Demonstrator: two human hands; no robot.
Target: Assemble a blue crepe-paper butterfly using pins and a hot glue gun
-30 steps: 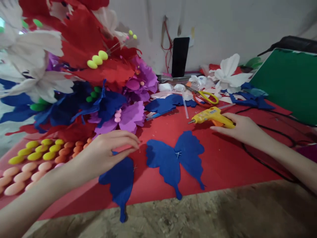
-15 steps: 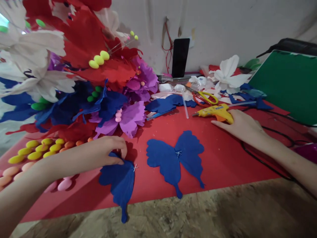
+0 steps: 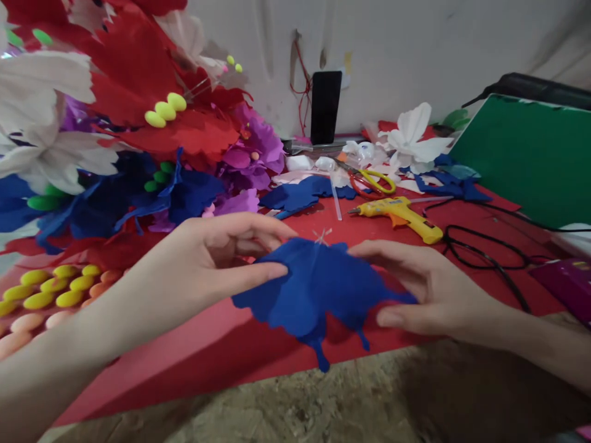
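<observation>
Left hand (image 3: 199,266) pinches a scalloped blue fabric-like wing cutout (image 3: 295,298), held between both hands. Right hand (image 3: 431,289) spreads around its tail, contact unclear; yellow plastic glue gun (image 3: 401,216) lies just beyond.

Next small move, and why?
Probably close the right hand on the held blue wing's tail: its thumb and fingers look spread around that end, while the left hand pinches the opposite side. Whether the right hand already touches it, I can't tell.
</observation>
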